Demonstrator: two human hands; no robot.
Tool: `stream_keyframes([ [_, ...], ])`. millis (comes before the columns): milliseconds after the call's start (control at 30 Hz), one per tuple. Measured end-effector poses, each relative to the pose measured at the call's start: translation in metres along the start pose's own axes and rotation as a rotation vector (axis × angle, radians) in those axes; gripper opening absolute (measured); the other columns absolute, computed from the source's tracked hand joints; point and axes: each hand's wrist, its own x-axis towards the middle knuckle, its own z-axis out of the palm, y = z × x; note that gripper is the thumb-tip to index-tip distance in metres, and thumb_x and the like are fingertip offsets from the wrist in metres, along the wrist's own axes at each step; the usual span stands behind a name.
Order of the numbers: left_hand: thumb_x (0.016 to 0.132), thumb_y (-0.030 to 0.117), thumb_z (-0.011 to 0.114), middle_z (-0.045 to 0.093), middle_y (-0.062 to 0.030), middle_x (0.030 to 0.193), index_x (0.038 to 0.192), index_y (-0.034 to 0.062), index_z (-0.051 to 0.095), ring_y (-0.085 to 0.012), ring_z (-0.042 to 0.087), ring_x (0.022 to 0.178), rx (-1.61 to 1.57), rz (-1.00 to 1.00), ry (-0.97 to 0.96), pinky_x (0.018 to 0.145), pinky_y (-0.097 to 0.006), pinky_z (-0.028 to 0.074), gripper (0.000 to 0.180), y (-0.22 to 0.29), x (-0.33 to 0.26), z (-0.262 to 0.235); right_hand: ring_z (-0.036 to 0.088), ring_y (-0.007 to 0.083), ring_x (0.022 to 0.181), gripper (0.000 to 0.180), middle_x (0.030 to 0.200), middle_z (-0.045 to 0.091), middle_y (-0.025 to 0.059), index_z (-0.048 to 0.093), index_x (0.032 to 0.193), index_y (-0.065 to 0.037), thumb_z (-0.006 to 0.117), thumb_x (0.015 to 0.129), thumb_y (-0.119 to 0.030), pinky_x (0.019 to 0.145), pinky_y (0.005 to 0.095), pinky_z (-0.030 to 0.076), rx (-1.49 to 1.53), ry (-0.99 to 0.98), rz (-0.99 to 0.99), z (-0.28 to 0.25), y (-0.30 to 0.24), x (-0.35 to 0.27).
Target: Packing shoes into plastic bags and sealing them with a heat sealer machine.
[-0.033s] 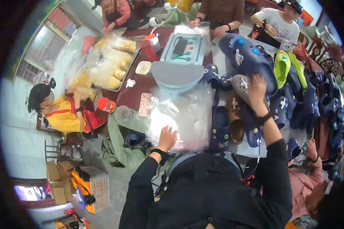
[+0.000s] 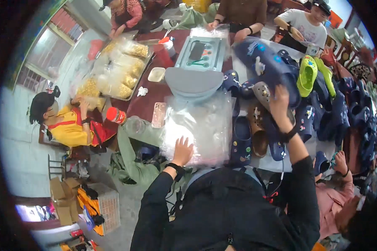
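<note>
My right hand (image 2: 279, 104) grips a large navy clog (image 2: 262, 56) at its heel end. The clog is raised over the other shoes, and blue and white charms sit on its upper. Beneath and beside that hand are a grey clog (image 2: 262, 93) with small charms, a brown clog (image 2: 256, 129) and several other navy clogs (image 2: 241, 140). My left hand (image 2: 182, 151) lies flat with fingers spread on a stack of clear plastic bags (image 2: 205, 125). It holds nothing.
A grey-blue tray-like device (image 2: 200, 54) carries a phone, with a grey rounded pad (image 2: 194, 79) in front. Green clogs (image 2: 307, 75) lie right. Bags of yellow pieces (image 2: 130, 69), a red-lidded jar (image 2: 116, 115) and a white dish (image 2: 156, 75) stand left. Several people work around the table.
My right hand has shifted slightly left with the navy clog, which is a little blurred. My left hand stays on the plastic bags.
</note>
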Motion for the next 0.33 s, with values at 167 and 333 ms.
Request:
stream_keyframes([
  [167, 0.083, 0.028, 0.049, 0.042, -0.0212, 0.127, 0.115, 0.0142, 0.053, -0.0461, 0.035, 0.118, -0.101, 0.060, -0.147, 0.096, -0.057, 0.028, 0.035, -0.028, -0.019, 0.038, 0.047, 0.0122, 0.073, 0.020, 0.073, 0.052, 0.0075, 0.056, 0.089, 0.001, 0.062, 0.081, -0.016, 0.065, 0.0307, 0.041, 0.556, -0.733, 0.388, -0.030, -0.086, -0.061],
  [333, 0.083, 0.028, 0.052, 0.041, -0.0193, 0.128, 0.120, 0.0056, 0.048, -0.0428, 0.036, 0.118, -0.325, 0.333, -0.584, 0.097, -0.049, 0.031, 0.043, -0.067, -0.004, 0.044, 0.048, 0.0081, 0.085, 0.025, 0.087, 0.061, 0.0057, 0.058, 0.098, -0.001, 0.060, 0.084, -0.022, 0.080, 0.0282, 0.041, 1.010, -1.150, 0.391, -0.040, -0.143, -0.122],
])
